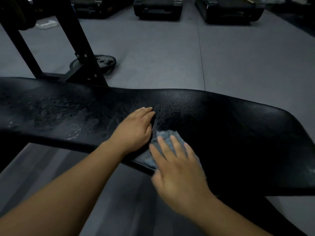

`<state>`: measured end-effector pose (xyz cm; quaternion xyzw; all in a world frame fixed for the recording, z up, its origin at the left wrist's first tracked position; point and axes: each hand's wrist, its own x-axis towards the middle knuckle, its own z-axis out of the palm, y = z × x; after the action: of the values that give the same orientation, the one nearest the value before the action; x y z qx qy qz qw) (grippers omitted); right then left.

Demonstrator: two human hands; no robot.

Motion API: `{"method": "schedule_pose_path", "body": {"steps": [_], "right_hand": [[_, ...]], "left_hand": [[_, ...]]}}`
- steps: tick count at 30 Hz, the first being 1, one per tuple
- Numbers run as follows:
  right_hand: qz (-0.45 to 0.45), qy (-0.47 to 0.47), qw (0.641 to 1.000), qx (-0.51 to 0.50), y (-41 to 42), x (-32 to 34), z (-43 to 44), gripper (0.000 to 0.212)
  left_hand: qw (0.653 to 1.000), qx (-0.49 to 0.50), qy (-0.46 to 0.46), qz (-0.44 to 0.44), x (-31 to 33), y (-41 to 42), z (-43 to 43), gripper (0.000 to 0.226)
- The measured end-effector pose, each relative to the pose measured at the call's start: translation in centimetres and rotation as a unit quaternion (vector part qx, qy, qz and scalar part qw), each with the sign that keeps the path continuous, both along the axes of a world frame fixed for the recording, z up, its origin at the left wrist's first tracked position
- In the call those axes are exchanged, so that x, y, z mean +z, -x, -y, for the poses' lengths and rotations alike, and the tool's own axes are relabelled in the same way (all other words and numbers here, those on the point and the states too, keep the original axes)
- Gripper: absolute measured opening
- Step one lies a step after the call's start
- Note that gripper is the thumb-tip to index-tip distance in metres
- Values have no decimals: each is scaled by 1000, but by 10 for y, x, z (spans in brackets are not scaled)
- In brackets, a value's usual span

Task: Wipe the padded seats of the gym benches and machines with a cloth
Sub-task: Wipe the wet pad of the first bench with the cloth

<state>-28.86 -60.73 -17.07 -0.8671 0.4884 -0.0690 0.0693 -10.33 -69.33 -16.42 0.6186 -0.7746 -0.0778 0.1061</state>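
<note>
We're looking down on the bench pad (221,125), a long black seat running across the view from left to right. Both bare hands are on it. The left hand (134,128) lies flat on the vinyl, fingers straight and close together, palm down, gripping nothing. It simply presses on the surface, and the covering creases (163,108) in fine lines just beyond the fingertips.

Right beside it comes the right hand (179,169), fingers spread and straight, laid on top of the cloth (168,132) – a grey-blue rag that sits on the pad near its front edge. The hand is not curled round the cloth, it pushes down on it with an open palm (the hand is blurred, so finer detail of the fingers is hard to read). A bit of the rag pokes out past the fingertips, and another bit shows by the thumb at the pad's near rim. The two hands are just beside each other, and whether they touch I cannot tell.

Over on the left stretch of the pad there are pale, dull smears (73,133) on the black surface. Behind the bench stands a black steel frame (73,31) with bolted joints, a weight plate (102,63) lying flat on the grey floor (170,48) next to its foot – and along the far edge, a row of dark treadmills (157,9).
</note>
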Motion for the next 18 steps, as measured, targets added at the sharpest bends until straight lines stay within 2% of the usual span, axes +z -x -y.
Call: {"method": "schedule_pose_path", "body": {"steps": [2, 4, 7, 8, 10, 13, 16, 18], "right_hand": [[-15, 8, 1000, 7, 32, -3, 1, 65], [-25, 13, 998, -53, 43, 1, 31, 67], [-21, -44, 988, -145, 1, 10, 76, 67], [-29, -52, 988, -146, -17, 8, 77, 66], [-19, -24, 998, -60, -32, 4, 55, 66], [-10, -1, 999, 48, -4, 1, 15, 63], [-28, 4, 1000, -8, 12, 1, 54, 64], [-40, -17, 997, -70, -10, 4, 90, 63]], "left_hand": [[1000, -8, -16, 15, 0, -3, -4, 64], [999, -13, -25, 30, 3, -4, -6, 61], [997, -29, -22, 62, 6, -10, -5, 67], [996, -27, -21, 78, 6, -15, -6, 69], [995, -9, -21, 96, 4, -27, -9, 75], [998, 10, -5, 68, -3, -37, -18, 75], [998, 17, 16, 51, -5, -34, -17, 70], [999, 16, 13, 32, -4, -35, -14, 71]]}}
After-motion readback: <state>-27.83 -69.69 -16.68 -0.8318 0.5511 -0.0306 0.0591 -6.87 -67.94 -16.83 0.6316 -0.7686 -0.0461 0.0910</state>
